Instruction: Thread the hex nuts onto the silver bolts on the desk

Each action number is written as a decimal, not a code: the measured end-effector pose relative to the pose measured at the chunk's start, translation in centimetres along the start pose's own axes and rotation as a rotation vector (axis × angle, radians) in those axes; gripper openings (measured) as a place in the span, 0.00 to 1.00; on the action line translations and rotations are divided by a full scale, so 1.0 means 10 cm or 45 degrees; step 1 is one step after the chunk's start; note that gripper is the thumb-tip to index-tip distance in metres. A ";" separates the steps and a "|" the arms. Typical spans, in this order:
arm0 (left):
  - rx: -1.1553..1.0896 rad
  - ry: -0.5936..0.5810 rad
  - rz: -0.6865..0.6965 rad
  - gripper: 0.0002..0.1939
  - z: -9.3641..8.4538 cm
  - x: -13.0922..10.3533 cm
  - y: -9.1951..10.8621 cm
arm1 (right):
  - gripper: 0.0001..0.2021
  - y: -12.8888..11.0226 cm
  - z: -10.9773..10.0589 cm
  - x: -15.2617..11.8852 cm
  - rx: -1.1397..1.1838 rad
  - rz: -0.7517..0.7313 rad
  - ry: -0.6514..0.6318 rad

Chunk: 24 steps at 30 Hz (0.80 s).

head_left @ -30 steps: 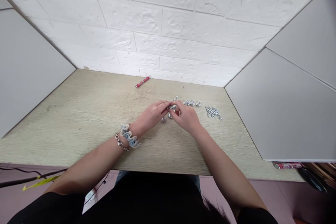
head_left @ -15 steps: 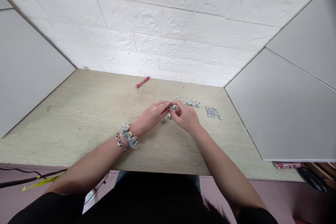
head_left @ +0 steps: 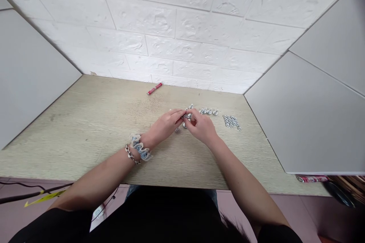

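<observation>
a slim silver metal piece (head_left: 187, 116) lies between the left hand (head_left: 167, 124) and right hand (head_left: 202, 125), its long axis running roughly side to side; both are pinched on it, neither clearly nearer, over the pale wooden table (head_left: 99, 129). four silver metal bolts with round bases (head_left: 209, 112) stand in a row beyond the right hand (others, part hidden, defy counting). the small silver metal rings (head_left: 231, 122), clustered farther right, are too crowded to count; one red cylindrical tube (head_left: 154, 89) lies near the wall (head_left: 185, 64).

bolt (head_left: 187, 116), nuts (head_left: 231, 124): glossy metal | tabletop (head_left: 99, 121): matt wood-grain | wall (head_left: 159, 22): rough
</observation>
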<state>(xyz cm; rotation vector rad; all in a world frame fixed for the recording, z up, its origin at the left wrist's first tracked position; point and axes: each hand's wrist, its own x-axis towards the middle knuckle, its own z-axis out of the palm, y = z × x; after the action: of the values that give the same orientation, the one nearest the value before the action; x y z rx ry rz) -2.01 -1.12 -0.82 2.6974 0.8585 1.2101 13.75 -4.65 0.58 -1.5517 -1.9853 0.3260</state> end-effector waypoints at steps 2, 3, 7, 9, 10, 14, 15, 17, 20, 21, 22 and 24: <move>0.008 0.007 0.010 0.13 0.00 0.00 0.00 | 0.10 0.01 0.01 0.00 -0.026 0.006 -0.022; 0.012 0.014 0.017 0.12 0.00 0.00 0.00 | 0.11 0.01 0.01 0.00 -0.045 0.012 -0.023; 0.013 0.026 0.029 0.12 0.01 0.00 0.00 | 0.16 0.02 0.00 0.00 -0.037 0.038 0.001; 0.012 0.021 0.018 0.12 0.01 0.00 0.00 | 0.12 0.01 -0.01 0.00 -0.003 0.043 0.019; 0.011 0.020 0.013 0.12 0.01 0.00 0.00 | 0.11 0.00 0.00 -0.01 0.002 0.041 0.022; 0.006 0.013 0.016 0.13 0.00 0.00 0.00 | 0.10 -0.01 0.01 -0.01 -0.020 0.039 -0.003; 0.004 0.011 0.018 0.13 0.00 0.00 0.01 | 0.10 -0.01 0.01 0.00 -0.021 0.042 -0.012; 0.001 0.012 0.017 0.13 0.00 0.00 0.01 | 0.10 -0.01 0.01 0.00 -0.028 0.044 -0.018; 0.002 0.032 0.006 0.12 0.00 0.01 0.02 | 0.14 0.00 0.00 0.00 -0.019 0.049 -0.002; 0.002 0.040 0.001 0.12 0.00 0.01 0.02 | 0.15 0.00 0.00 0.00 -0.006 0.055 0.010; 0.002 0.043 -0.004 0.12 -0.01 0.01 0.01 | 0.14 0.00 0.00 -0.01 0.007 0.060 0.024; -0.002 0.038 -0.010 0.12 -0.01 0.01 0.01 | 0.11 -0.01 0.00 -0.01 0.015 0.064 0.049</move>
<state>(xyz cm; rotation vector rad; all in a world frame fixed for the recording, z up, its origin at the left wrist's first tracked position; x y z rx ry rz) -1.93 -1.14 -0.67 2.6789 0.8705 1.2518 13.68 -4.77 0.59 -1.5910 -1.9145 0.3251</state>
